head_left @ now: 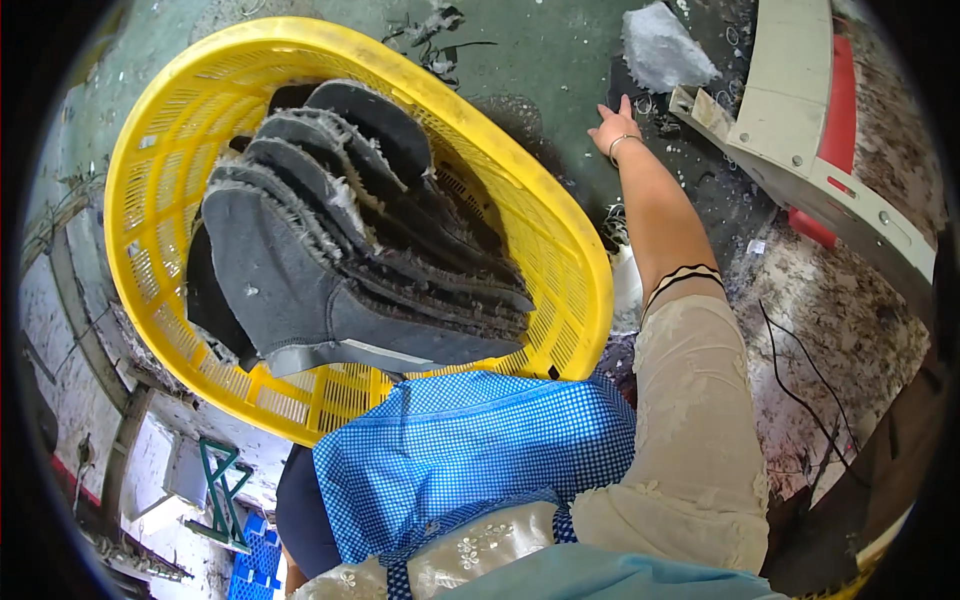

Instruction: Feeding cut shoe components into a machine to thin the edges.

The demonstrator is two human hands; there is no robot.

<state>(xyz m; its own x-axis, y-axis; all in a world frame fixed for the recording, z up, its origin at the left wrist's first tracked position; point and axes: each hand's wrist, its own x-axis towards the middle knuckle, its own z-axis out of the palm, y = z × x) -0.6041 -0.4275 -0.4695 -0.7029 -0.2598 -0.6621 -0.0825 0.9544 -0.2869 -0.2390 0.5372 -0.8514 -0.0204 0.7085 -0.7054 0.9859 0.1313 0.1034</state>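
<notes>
My right hand (614,128), a bracelet at its wrist, is stretched out low on the right with its fingers apart. Nothing shows in it. Just beyond the fingertips a clump of white fluffy material (666,48) lies on the dark floor, apart from the hand. In front of me stands a large yellow plastic basket (566,245) with slotted walls. A stack of dark grey, curved fabric pieces (270,255) with pale fuzzy edges leans inside it. My left hand is out of view.
A pale metal machine frame (785,80) with a red part (838,105) curves along the right. Dark thread scraps (436,42) lie on the green floor (540,60). Thin black cables (800,400) hang lower right. A blue crate (256,560) and green metal stand (222,490) are lower left.
</notes>
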